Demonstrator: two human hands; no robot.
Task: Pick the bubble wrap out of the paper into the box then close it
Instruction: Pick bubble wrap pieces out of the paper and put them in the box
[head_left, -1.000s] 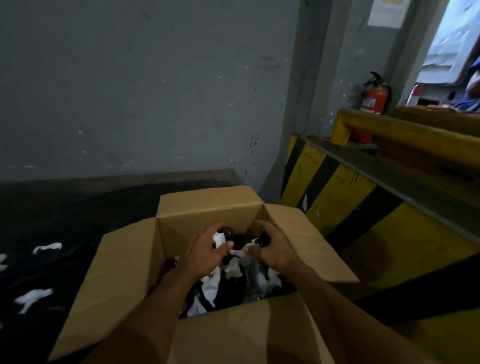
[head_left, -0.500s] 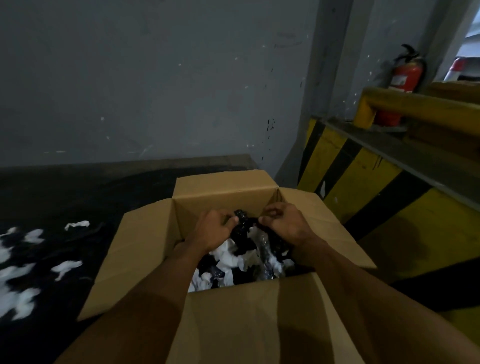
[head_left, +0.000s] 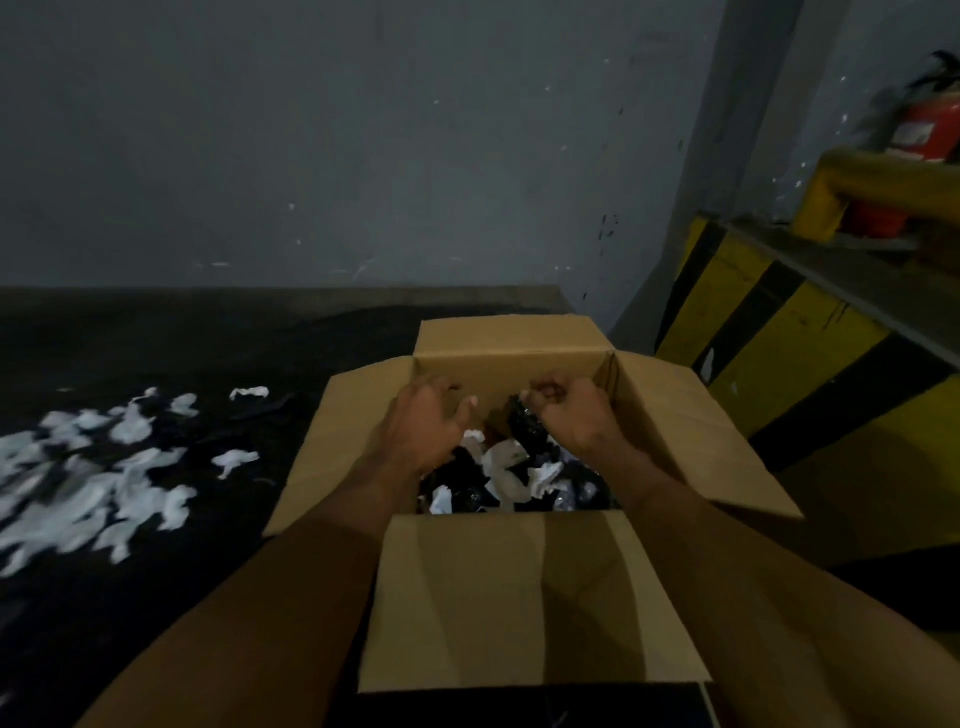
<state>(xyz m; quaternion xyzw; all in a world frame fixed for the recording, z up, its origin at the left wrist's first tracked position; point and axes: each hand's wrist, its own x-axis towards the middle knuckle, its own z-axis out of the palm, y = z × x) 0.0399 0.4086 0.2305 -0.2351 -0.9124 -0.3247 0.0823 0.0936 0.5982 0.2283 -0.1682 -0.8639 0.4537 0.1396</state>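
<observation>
head view: both hands hover over the open box (head_left: 519, 597), its four flaps spread out. the left hand (head_left: 426, 431) has loose, spread fingers and holds nothing. the right hand (head_left: 576, 421) is curled tight just above the dark wrap (head_left: 527, 426); i cannot tell if it pinches it. the wrap lies inside the box among white paper (head_left: 506, 462). more scraps (head_left: 104, 483) litter the floor (head_left: 156, 353) to the left.

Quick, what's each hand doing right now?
Left hand: open, loosely curled, holding nothing.
Right hand: closed, pinching the black wrap.
</observation>
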